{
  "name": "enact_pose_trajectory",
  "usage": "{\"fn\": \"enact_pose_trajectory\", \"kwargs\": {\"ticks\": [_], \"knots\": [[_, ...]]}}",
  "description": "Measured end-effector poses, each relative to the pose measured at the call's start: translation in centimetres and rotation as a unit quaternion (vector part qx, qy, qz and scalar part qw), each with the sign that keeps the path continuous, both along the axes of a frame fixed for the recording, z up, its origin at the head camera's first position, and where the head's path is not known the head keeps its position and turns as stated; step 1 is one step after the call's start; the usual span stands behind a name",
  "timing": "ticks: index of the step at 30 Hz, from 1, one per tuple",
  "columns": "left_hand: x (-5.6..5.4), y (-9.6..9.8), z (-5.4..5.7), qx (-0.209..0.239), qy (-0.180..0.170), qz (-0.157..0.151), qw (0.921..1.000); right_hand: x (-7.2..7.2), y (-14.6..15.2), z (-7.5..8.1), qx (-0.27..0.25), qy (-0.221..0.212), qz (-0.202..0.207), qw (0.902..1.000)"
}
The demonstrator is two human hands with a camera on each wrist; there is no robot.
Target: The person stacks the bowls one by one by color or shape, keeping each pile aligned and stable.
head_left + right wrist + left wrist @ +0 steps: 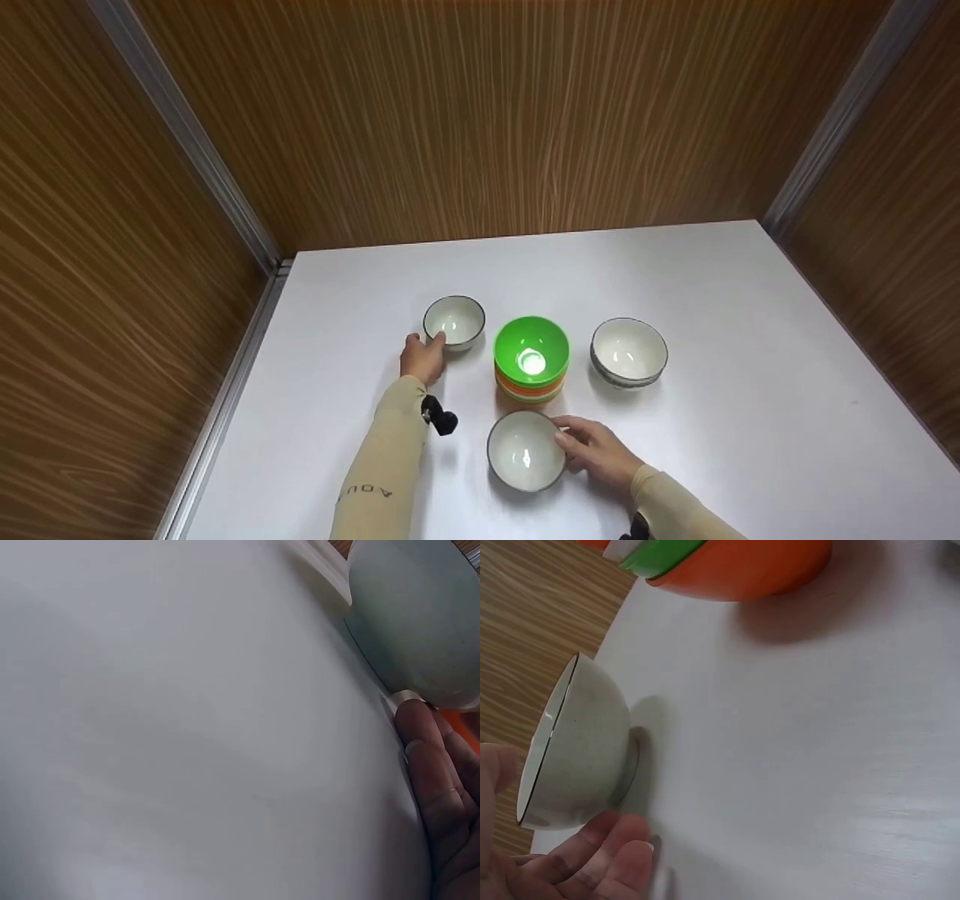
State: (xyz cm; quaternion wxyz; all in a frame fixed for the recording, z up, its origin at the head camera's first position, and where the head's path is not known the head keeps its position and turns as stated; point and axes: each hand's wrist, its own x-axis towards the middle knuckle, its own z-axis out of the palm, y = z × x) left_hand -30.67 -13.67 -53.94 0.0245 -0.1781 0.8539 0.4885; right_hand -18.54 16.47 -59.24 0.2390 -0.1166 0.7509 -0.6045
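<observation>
Near the back left of the table stands a white bowl (454,319) with a dark rim. My left hand (424,358) is at its near side, thumb over the rim in the head view and loosely extended fingers (630,862) beside the lower wall. A second white bowl (525,454) is at the front, upright. My right hand (596,450) holds it at its right side, thumb at the rim, fingers (431,765) low against the outer wall by the foot. Between the two bowls stands a stack of coloured bowls (531,352), green on top, orange below.
To the right of the coloured stack stand nested white bowls (628,351). The white table (720,300) is bounded by wood-grain panels (480,120) at the back and sides, with metal corner strips (187,112).
</observation>
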Motion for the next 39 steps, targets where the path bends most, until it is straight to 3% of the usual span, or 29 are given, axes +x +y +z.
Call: {"fn": "enact_pose_trajectory", "kwargs": {"ticks": [3,11,20,27,34,39], "knots": [[-0.2,0.0,-0.1,0.013,-0.006,-0.007,0.9999,0.0,0.1,0.0,0.006,0.01,0.003,0.9999],[-0.7,0.3,-0.6,0.11,-0.042,0.005,0.993,0.1,-0.1,0.0,0.012,-0.004,-0.002,0.9999],[-0.7,0.0,-1.0,0.132,-0.05,-0.006,0.99,0.2,-0.1,0.1,0.018,-0.01,-0.007,0.9998],[-0.5,-0.2,-0.9,0.168,-0.045,0.007,0.9847,0.3,-0.2,0.1,0.011,0.008,-0.002,0.9999],[0.2,-0.4,-0.9,0.18,-0.033,0.023,0.9829,0.5,-0.2,0.2,0.009,0.03,0.003,0.9995],[1.1,-0.7,-0.7,0.165,-0.024,0.013,0.9859,0.6,-0.1,0.4,0.015,0.042,0.01,0.9989]]}}
